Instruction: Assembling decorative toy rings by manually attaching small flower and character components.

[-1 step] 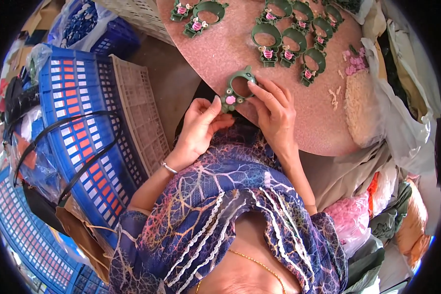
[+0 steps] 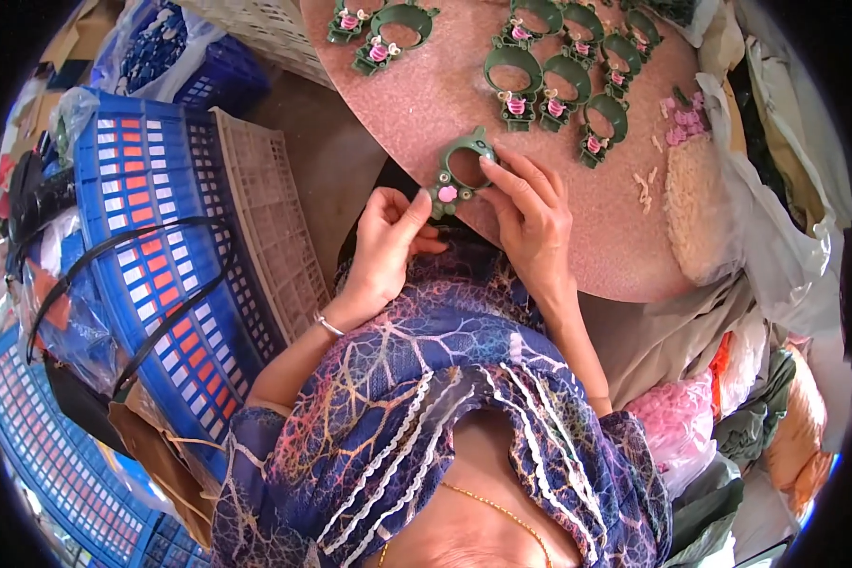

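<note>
Just off the near left edge of the table, my right hand (image 2: 530, 208) pinches a green ring-shaped ornament (image 2: 452, 151) by its right side, with thumb and fingers. A pink flower and small round pale-centred dots sit on the ornament's lower end. My left hand (image 2: 384, 248) is at that lower end, fingers curled and thumb against its left edge; what lies under the thumb is hidden. On the table, several similar green ornaments (image 2: 513, 79) carry pink roses with cream bits. Two more ornaments (image 2: 379, 47) lie at the far left of the tabletop.
The pink speckled round table (image 2: 625, 227) holds a cream heap (image 2: 701, 204), pink flowers (image 2: 688, 118) and loose cream pieces (image 2: 646, 186) at its right. Blue crates (image 2: 175, 275) and a pale crate (image 2: 273, 213) stand left. A bag of pink material (image 2: 677, 417) lies lower right.
My left thumb and fingers have shifted very slightly at the ornament's lower end. My right hand stays in place on the ring.
</note>
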A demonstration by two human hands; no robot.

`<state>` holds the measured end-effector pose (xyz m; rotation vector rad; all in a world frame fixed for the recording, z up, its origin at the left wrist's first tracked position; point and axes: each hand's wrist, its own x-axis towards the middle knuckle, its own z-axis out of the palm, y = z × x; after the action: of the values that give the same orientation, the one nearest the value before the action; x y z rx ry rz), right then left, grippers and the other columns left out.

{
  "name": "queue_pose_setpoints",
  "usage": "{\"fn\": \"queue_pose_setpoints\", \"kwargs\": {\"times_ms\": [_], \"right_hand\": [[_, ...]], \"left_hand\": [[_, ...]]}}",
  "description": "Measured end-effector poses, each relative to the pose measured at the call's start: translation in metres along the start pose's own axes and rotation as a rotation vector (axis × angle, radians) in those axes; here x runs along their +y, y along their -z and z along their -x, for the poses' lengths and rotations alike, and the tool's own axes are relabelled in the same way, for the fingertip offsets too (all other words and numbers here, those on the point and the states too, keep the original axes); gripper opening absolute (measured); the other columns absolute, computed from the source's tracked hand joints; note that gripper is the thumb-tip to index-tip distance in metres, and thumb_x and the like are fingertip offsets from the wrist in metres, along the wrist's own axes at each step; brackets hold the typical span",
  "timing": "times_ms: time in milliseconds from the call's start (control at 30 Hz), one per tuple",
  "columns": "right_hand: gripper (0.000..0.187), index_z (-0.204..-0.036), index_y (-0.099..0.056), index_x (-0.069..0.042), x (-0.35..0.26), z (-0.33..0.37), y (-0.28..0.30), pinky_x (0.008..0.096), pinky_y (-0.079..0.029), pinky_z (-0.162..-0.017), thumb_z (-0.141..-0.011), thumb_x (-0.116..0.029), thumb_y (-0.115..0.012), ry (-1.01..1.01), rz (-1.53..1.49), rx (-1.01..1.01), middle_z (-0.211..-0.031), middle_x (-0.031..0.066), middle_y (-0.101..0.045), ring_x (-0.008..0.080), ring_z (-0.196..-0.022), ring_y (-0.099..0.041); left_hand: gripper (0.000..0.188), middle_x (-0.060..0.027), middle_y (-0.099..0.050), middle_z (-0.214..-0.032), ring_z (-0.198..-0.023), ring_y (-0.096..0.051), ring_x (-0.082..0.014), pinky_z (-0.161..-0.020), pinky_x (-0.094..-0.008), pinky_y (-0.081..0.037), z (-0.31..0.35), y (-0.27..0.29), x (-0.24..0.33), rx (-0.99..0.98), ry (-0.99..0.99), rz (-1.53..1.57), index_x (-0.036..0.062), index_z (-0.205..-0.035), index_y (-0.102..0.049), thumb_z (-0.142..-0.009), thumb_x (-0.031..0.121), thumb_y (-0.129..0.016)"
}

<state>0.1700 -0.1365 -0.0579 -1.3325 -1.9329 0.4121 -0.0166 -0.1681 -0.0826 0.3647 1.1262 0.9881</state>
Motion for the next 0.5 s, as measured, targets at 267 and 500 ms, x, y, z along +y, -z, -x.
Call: {"fn": "queue_pose_setpoints", "kwargs": {"times_ms": [267, 500], "right_hand": [[0.039, -0.11, -0.067, -0.011, 0.009, 0.003, 0.002, 0.0416, -0.045, -0.088, -0.072, -0.008, -0.073, -0.005, -0.032, 0.029, -0.116, 0.0092, -0.063, 0.0311, -0.103, -0.057], [0.032, -0.111, -0.064, -0.002, 0.029, 0.009, 0.044, 0.0425, -0.045, -0.089, -0.08, 0.002, -0.062, -0.283, 0.134, 0.266, -0.114, 0.0175, -0.061, 0.0342, -0.104, -0.056]], "left_hand": [[0.055, -0.0099, -0.057, -0.103, -0.094, -0.053, -0.0308, -0.084, -0.0415, -0.041, -0.013, -0.02, 0.015, 0.138, -1.215, -1.292, 0.005, -0.112, -0.063, -0.071, 0.038, -0.08], [0.042, -0.0077, -0.055, -0.09, -0.084, -0.052, -0.0275, -0.077, -0.0398, -0.041, -0.022, -0.035, 0.018, 0.16, -1.221, -1.247, 0.0031, -0.104, -0.067, -0.067, 0.017, -0.082]]}}
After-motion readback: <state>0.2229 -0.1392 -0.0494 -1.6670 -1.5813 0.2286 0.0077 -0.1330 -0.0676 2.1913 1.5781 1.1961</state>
